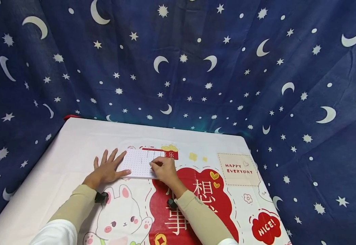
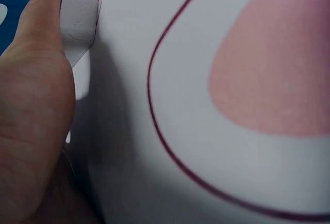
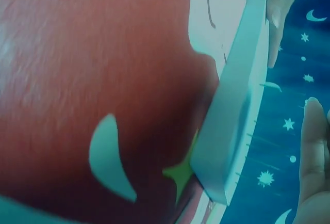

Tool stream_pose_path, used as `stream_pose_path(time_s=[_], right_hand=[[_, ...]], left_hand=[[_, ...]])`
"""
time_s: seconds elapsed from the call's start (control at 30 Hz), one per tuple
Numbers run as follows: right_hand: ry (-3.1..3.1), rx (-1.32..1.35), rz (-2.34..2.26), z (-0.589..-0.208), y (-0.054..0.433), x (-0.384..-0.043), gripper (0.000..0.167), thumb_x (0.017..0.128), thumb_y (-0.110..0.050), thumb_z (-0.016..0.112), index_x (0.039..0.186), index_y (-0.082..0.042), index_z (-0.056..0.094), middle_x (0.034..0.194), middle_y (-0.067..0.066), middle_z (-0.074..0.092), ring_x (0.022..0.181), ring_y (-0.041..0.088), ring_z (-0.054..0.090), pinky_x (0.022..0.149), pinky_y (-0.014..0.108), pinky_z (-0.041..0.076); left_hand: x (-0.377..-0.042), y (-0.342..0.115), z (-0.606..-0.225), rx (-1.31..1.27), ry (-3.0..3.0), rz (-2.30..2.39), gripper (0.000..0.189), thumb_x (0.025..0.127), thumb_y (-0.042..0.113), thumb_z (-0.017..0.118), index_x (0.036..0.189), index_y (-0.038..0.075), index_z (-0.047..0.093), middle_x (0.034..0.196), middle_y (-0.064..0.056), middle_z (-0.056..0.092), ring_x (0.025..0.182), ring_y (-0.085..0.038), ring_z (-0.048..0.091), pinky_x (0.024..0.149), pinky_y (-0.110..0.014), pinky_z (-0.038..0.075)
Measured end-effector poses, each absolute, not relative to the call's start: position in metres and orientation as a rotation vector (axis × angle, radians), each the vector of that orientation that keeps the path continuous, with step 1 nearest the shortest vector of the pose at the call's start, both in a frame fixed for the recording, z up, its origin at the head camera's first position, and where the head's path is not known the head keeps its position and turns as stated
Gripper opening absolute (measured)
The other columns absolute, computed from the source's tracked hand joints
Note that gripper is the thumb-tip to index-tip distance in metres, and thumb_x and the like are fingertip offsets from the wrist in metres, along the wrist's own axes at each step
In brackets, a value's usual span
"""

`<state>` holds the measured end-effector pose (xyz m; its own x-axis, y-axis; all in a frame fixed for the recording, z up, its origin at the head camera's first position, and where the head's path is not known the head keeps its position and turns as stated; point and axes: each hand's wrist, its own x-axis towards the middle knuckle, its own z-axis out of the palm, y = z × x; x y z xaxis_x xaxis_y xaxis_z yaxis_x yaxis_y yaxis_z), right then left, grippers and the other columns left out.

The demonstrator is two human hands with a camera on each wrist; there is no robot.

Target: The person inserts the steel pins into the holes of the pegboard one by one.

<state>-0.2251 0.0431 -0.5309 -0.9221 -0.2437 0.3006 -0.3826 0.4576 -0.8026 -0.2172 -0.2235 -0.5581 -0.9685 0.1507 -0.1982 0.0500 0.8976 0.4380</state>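
A white board (image 1: 138, 163) dotted with a grid of small holes lies on the table, and several thin dark pins (image 1: 147, 152) stand up from it. In the right wrist view its thick side (image 3: 232, 90) shows, with short pins (image 3: 248, 135) jutting from the top face. My left hand (image 1: 105, 170) is spread at the board's left end, thumb and forefinger touching its edge. Over the right part of the board, my right hand (image 1: 165, 170) has thumb and forefinger pinched together at what looks like a thin pin, mostly hidden by the fingertips.
A printed cloth (image 1: 83, 146) with a rabbit, red shapes and lettering covers the table. Dark blue curtains (image 1: 184, 95) with moons and stars hang behind the table and at both sides. Each wrist carries a small black camera (image 1: 171, 203).
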Motion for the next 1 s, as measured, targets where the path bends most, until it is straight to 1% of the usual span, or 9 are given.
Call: stream_pose_path(time_s=[0.1,0.23,0.4,0.57,0.7,1.0], right_hand=[[-2.559,0.567,1.509,-0.534,0.038,-0.225,0.009,0.092,-0.006,0.077,0.086,-0.002,0.081,0.076,0.009,0.078,0.064,-0.001,0.06,0.064,0.016,0.056],[-2.58,0.563,1.499,-0.539,0.031,-0.225,0.008,0.091,-0.005,0.077,0.085,-0.002,0.082,0.075,0.008,0.078,0.063,-0.003,0.058,0.062,0.015,0.055],[-2.601,0.526,1.437,-0.543,0.026,-0.226,0.008,0.089,-0.003,0.077,0.083,-0.004,0.082,0.074,0.007,0.078,0.064,-0.001,0.058,0.062,0.015,0.053],[-2.668,0.517,1.353,-0.547,0.024,-0.227,0.008,0.089,-0.004,0.077,0.083,-0.006,0.083,0.075,0.005,0.079,0.066,-0.001,0.057,0.062,0.014,0.05],[-2.699,0.507,1.318,-0.547,0.022,-0.227,0.009,0.089,-0.006,0.077,0.083,-0.007,0.083,0.075,0.003,0.079,0.067,-0.001,0.057,0.062,0.014,0.049],[-2.688,0.475,1.268,-0.547,0.018,-0.23,0.009,0.09,-0.007,0.077,0.083,-0.008,0.082,0.077,0.003,0.08,0.069,0.002,0.061,0.065,0.014,0.051]], left_hand=[[-0.218,-0.225,-0.559,0.143,2.836,0.628,0.104,0.088,0.077,0.061,0.166,0.02,0.024,0.174,-0.026,0.005,0.156,-0.062,-0.007,0.117,-0.083,-0.009],[-0.217,-0.226,-0.56,0.138,2.839,0.629,0.104,0.088,0.077,0.06,0.166,0.02,0.024,0.174,-0.026,0.005,0.156,-0.062,-0.007,0.117,-0.083,-0.01],[-0.217,-0.224,-0.559,0.148,2.847,0.637,0.102,0.089,0.075,0.061,0.166,0.02,0.025,0.174,-0.026,0.007,0.156,-0.062,-0.006,0.117,-0.083,-0.008],[-0.215,-0.222,-0.557,0.146,2.842,0.645,0.101,0.089,0.073,0.062,0.166,0.019,0.025,0.174,-0.026,0.007,0.156,-0.062,-0.005,0.117,-0.083,-0.008],[-0.217,-0.222,-0.557,0.146,2.84,0.63,0.101,0.089,0.075,0.061,0.166,0.02,0.024,0.174,-0.026,0.006,0.157,-0.061,-0.006,0.118,-0.083,-0.008],[-0.22,-0.223,-0.56,0.142,2.833,0.629,0.103,0.088,0.076,0.061,0.166,0.02,0.024,0.174,-0.026,0.007,0.157,-0.061,-0.006,0.118,-0.083,-0.009]])
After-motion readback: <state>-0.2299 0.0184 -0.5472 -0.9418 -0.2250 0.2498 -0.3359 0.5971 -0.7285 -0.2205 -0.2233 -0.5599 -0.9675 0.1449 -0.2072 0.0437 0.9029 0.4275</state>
